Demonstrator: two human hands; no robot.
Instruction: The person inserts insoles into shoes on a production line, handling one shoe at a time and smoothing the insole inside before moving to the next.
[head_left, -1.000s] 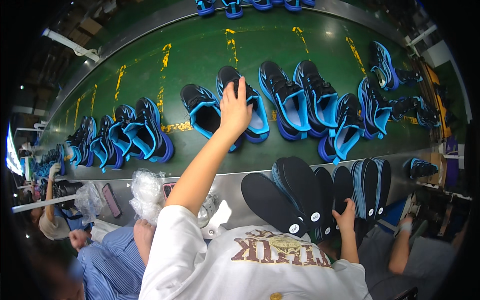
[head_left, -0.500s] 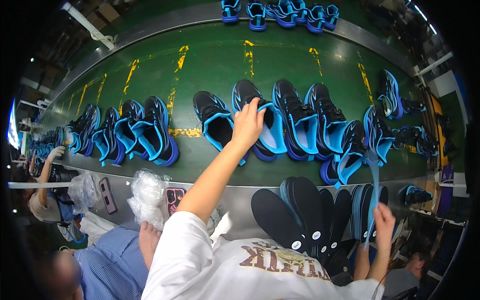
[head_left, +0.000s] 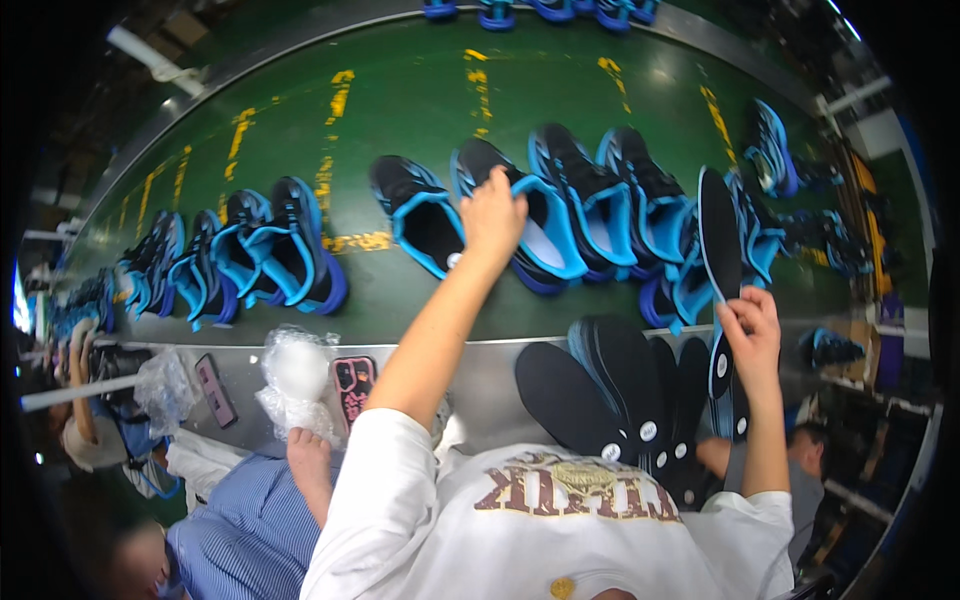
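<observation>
My left hand is closed on the upper of a black and blue sports shoe, at the tongue near its opening. A pale inner bottom shows inside that shoe. In my right hand, a thin black insole is pinched near its end and held upright, above the shoes at the right. To the left of the gripped shoe stands another shoe with a dark insole inside. Two similar shoes stand just right of my left hand.
Piles of black insoles lie at the table edge before me. More shoes line the green belt on the left. Clear plastic bags and two phones lie at the near left. A person in blue stripes sits beside me.
My right hand has risen and turned the insole, now showing its dark face. My left hand remains on the shoe. The whole view has shifted slightly.
</observation>
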